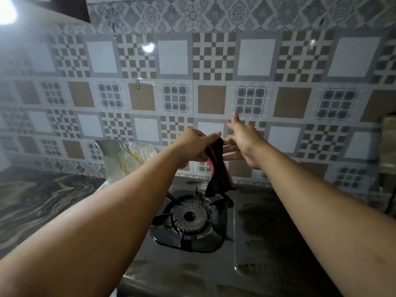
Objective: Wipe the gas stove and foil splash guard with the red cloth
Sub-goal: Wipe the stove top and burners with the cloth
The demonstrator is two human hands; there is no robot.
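My left hand (194, 146) pinches the top of the red cloth (217, 174), which hangs down dark and limp above the back of the gas stove (257, 232). My right hand (244, 144) is just right of the cloth with fingers spread, its fingertips near or touching the cloth's upper edge. The burner (189, 219) with its black pan support sits below the cloth. The foil splash guard (124, 157), crinkled and stained yellow, stands at the stove's left against the wall.
A patterned tile wall (192, 93) runs behind the stove. A dark marbled counter (38, 202) lies to the left. Something greenish and dim stands at the right edge (389, 151).
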